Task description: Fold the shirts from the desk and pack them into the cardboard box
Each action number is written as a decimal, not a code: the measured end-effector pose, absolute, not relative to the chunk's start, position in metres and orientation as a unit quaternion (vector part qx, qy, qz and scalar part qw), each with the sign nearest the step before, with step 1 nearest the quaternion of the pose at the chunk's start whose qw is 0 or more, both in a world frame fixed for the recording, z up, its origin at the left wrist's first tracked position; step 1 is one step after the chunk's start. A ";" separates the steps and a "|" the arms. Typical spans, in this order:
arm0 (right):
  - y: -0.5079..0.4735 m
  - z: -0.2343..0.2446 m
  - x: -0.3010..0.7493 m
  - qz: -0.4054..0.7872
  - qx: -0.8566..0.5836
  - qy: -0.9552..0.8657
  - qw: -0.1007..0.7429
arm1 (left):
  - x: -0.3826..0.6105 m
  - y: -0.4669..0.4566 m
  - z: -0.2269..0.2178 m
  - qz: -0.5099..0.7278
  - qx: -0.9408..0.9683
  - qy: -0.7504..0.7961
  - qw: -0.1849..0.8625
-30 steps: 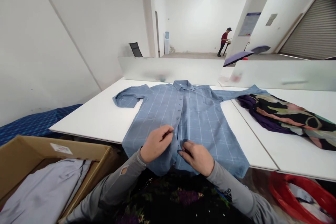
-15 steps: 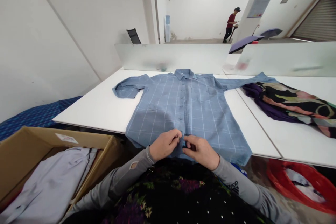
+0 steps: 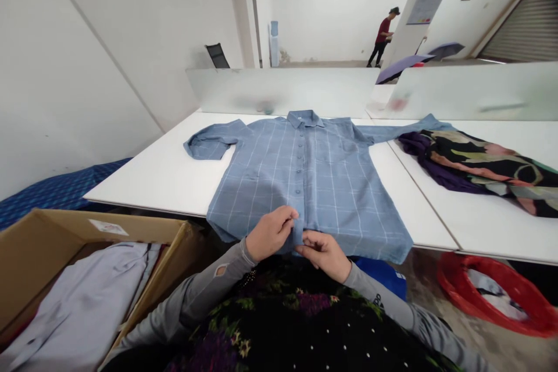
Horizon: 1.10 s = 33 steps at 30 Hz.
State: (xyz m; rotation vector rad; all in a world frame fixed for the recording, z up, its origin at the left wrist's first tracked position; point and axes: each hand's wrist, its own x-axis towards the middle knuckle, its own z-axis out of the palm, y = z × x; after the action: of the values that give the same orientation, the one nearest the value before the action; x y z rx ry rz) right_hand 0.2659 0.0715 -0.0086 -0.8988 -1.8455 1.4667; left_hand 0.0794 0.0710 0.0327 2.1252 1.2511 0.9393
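1. A blue checked shirt is spread front-up on the white table, collar away from the person, hem hanging over the near edge.
2. The hem at the button placket is pinched by the left hand, thumb and fingers curled shut on the cloth, wrist bent inward.
3. The same hem just to the right is pinched by the right hand, fingers bent, knuckles up.
4. Both hands are held almost touching, forearms in grey sleeves converging from below.
5. A dark patterned garment is laid on the table to the right.
6. A cardboard box with grey cloth is seen at lower left, a red basket at lower right.
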 end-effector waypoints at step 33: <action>0.078 -0.042 0.260 0.652 -0.366 -0.631 0.208 | 0.071 0.093 0.019 0.325 0.799 0.470 0.186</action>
State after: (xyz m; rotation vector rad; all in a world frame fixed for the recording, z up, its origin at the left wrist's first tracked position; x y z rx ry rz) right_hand 0.2599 0.0777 -0.0417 -1.0175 -1.7560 1.8153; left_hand 0.0709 0.0930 0.0192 2.2513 1.3250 0.9155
